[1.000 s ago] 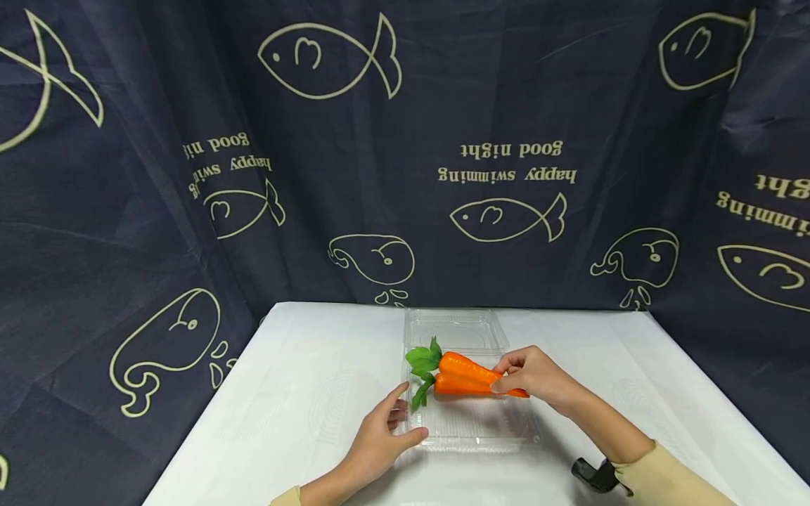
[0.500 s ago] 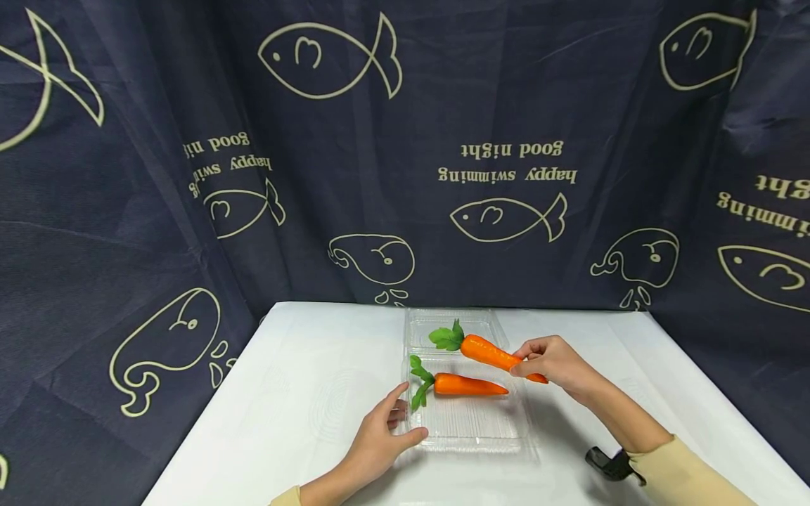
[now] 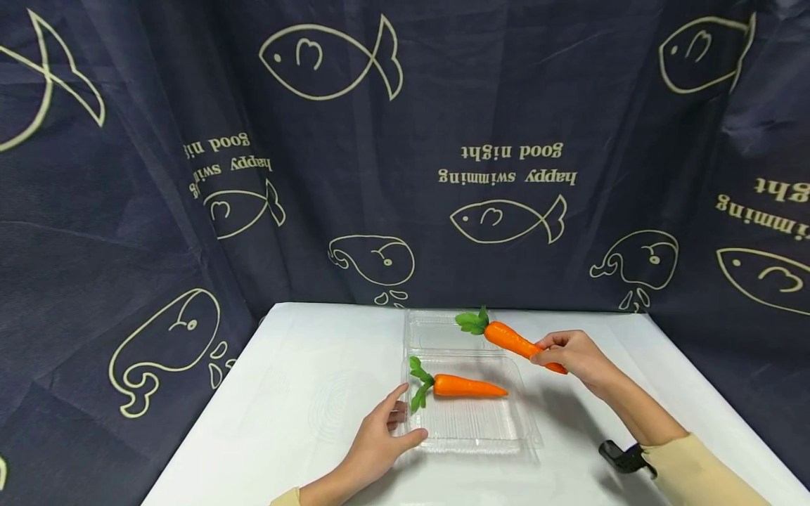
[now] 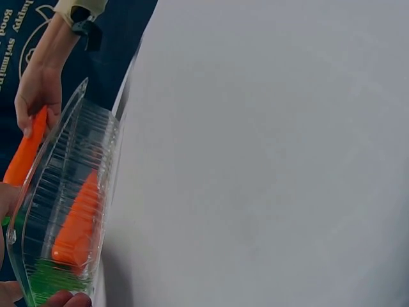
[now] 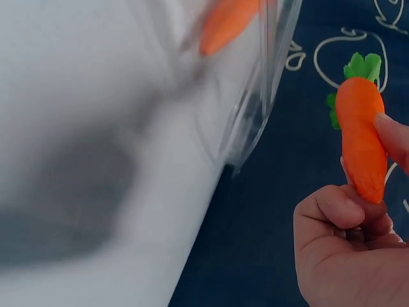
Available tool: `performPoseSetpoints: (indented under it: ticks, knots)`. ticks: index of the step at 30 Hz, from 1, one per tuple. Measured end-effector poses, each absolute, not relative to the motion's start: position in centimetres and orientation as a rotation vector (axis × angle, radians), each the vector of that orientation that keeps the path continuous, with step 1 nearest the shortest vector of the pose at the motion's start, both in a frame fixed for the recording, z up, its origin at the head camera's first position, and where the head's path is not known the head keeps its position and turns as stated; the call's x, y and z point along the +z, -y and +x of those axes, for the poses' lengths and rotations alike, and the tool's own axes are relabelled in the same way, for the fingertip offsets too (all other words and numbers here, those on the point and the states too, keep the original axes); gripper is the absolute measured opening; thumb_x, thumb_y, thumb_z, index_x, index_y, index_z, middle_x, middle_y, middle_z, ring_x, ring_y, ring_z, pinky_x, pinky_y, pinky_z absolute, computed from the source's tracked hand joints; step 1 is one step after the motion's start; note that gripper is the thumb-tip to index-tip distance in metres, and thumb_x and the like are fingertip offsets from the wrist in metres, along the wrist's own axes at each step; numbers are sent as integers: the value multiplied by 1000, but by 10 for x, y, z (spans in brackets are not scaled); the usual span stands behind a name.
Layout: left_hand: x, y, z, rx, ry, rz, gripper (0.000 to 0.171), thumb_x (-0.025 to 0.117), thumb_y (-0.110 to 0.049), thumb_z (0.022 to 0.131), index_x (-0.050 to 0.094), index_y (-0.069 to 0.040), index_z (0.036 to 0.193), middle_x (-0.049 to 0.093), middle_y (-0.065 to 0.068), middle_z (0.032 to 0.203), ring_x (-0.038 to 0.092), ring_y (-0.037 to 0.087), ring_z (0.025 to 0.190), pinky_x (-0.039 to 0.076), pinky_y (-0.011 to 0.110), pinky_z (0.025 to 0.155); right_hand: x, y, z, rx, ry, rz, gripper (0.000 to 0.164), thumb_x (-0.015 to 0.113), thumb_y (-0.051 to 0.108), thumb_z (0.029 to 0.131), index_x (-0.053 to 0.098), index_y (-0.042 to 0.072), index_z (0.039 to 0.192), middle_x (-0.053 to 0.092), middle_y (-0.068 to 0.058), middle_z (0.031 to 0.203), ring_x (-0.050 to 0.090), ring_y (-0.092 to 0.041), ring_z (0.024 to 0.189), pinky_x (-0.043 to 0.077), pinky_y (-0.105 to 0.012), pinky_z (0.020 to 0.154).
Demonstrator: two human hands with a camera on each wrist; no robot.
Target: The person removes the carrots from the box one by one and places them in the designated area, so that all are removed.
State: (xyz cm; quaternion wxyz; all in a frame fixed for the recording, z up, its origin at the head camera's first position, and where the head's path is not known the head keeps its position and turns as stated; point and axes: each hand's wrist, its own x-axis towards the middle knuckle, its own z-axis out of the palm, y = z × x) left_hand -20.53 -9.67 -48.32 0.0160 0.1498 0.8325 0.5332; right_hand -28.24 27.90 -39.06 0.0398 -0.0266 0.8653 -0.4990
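Note:
My right hand (image 3: 572, 355) pinches an orange carrot (image 3: 509, 339) near its thin end, its green leaves pointing up and to the left. It hangs in the air above the right side of a clear plastic box (image 3: 468, 429). A second carrot (image 3: 468, 386) lies inside the box, leaves to the left; the left wrist view shows that carrot (image 4: 78, 227) through the ribbed wall. At the box's left edge rests my left hand (image 3: 380, 436), fingers and thumb spread along its side. In the right wrist view the held carrot (image 5: 363, 134) sits between thumb and fingers.
The box's clear lid (image 3: 436, 330) lies folded back behind it. A white cloth (image 3: 304, 393) covers the table, and a dark blue curtain (image 3: 405, 176) with fish drawings hangs behind. A black strap device (image 3: 623, 457) is on the right wrist.
My right hand has lifted one carrot off the other and out of the box, moving it up and to the right. The left hand and the second carrot stay put.

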Motion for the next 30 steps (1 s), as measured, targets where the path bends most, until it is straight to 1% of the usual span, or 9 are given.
performPoseSetpoints:
  ticks: [4, 12, 19, 25, 30]
  knots:
    - [-483, 97, -206, 1660, -2592, 471, 83, 78, -36, 88, 37, -8, 155, 60, 14, 125, 60, 29, 116, 52, 42, 101, -393, -290, -286, -1533, -2691, -35, 27, 81, 18, 81, 74, 0, 100, 71, 0, 86, 57, -17, 82, 48, -29, 67]
    - [-483, 97, -205, 1670, -2593, 468, 83, 79, -34, 88, 37, -9, 155, 60, 13, 125, 59, 28, 116, 51, 43, 101, -402, -317, -292, -1511, -2736, 100, 29, 81, 24, 83, 73, 2, 99, 71, 3, 90, 59, -16, 84, 48, -28, 70]
    - [-485, 97, -202, 1665, -2578, 460, 84, 80, -34, 87, 37, -8, 155, 60, 13, 124, 60, 28, 115, 52, 44, 99, -414, -339, -297, -1528, -2771, 218, 33, 82, 27, 83, 73, 0, 101, 70, 6, 83, 58, -14, 79, 49, -28, 67]
    - [-485, 96, -204, 1663, -2579, 470, 83, 79, -34, 87, 38, -8, 155, 60, 12, 122, 60, 27, 113, 53, 43, 99, -423, -353, -301, -1528, -2805, 334, 35, 81, 31, 83, 75, 1, 102, 68, 6, 83, 56, -15, 80, 49, -28, 67]
    - [-485, 96, -205, 1657, -2603, 472, 84, 80, -34, 87, 38, -7, 154, 61, 12, 121, 60, 28, 113, 53, 42, 99, -430, -361, -303, -1527, -2820, 415, 34, 80, 30, 83, 76, 1, 101, 66, 7, 80, 55, -14, 78, 48, -29, 66]
